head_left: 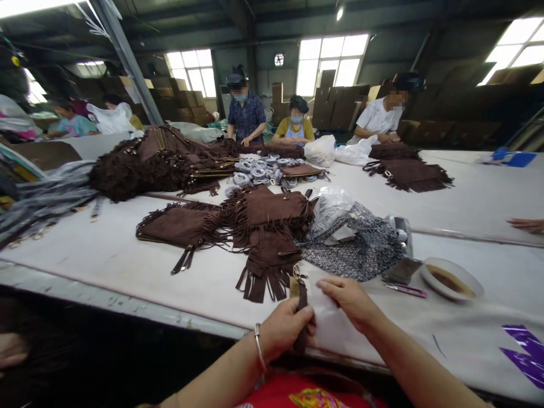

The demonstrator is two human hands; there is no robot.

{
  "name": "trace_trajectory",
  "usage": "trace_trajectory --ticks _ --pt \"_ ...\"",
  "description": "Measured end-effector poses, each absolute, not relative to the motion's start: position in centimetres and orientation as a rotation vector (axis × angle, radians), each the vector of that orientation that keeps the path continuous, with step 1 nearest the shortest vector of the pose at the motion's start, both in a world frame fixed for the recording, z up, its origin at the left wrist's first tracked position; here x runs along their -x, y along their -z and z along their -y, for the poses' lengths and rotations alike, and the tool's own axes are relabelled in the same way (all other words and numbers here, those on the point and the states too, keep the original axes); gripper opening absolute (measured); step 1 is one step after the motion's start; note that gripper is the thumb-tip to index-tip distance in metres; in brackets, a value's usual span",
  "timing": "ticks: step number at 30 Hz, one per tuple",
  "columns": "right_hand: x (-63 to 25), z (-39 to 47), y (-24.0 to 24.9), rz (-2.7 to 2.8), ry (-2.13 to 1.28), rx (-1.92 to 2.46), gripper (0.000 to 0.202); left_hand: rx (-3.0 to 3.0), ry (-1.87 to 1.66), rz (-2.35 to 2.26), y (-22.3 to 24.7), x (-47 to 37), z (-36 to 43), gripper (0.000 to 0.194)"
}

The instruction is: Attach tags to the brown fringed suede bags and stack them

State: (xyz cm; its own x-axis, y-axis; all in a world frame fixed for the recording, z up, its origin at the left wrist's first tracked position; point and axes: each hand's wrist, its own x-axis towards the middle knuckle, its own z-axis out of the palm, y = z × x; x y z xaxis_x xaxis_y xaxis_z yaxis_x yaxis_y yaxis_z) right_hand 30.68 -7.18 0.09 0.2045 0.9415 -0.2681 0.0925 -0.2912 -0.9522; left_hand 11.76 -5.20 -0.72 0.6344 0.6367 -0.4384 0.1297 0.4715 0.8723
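My left hand (293,324) is closed around a dark brown strap (302,300) near the table's front edge. A gold-coloured metal clasp (299,273) sits at the strap's upper end, with a tan patch beside it. Just right of the strap is my right hand (351,300), its fingers partly stretched out and apart from the strap; I see nothing in them. Beyond my hands lie brown fringed bags (278,207), stacked loosely, with one fringed piece (272,258) hanging toward me. Another fringed bag (176,224) lies to the left.
A speckled grey cloth (361,243) with plastic on it lies behind my right hand, beside a shallow dish (451,279) of brown liquid and pink-handled snips (406,290). A large brown heap (157,158) and grey coils (255,170) stand farther back. Several people work across the table.
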Motion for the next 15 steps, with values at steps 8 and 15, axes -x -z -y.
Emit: trace_trajectory --ticks 8,15 --pt "-31.1 12.3 -1.4 1.085 -1.140 1.741 0.033 -0.860 -0.507 -0.575 -2.6 -10.7 1.8 0.037" --pt "-30.0 12.7 -1.4 1.151 -1.042 1.840 0.031 -1.210 -0.636 -0.796 -3.4 -14.1 2.0 0.026"
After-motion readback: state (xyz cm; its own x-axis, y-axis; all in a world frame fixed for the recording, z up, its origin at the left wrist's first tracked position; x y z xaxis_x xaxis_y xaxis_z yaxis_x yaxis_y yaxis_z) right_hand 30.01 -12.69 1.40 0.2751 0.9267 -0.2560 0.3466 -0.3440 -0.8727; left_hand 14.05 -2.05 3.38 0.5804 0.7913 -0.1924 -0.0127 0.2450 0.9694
